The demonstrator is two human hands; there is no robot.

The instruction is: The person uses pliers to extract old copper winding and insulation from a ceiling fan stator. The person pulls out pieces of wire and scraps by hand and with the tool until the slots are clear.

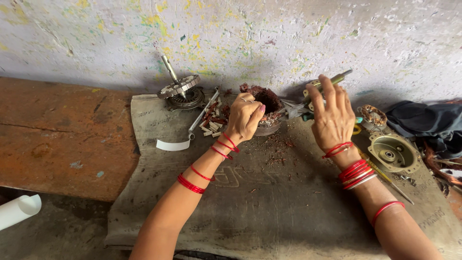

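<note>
Left hand [244, 117] gripping stator [265, 107] rim firmly, right hand [332, 118] closing around metal tool [332, 79], keeping tip away from copper winding.

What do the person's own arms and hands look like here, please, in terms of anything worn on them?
Both forearms are bare, with no sleeves. The left hand has a ring, thin red bangles spaced along the forearm and red thread at the wrist. The right hand has red wrist thread, stacked red and pale bangles, and another red bangle higher up.
</note>
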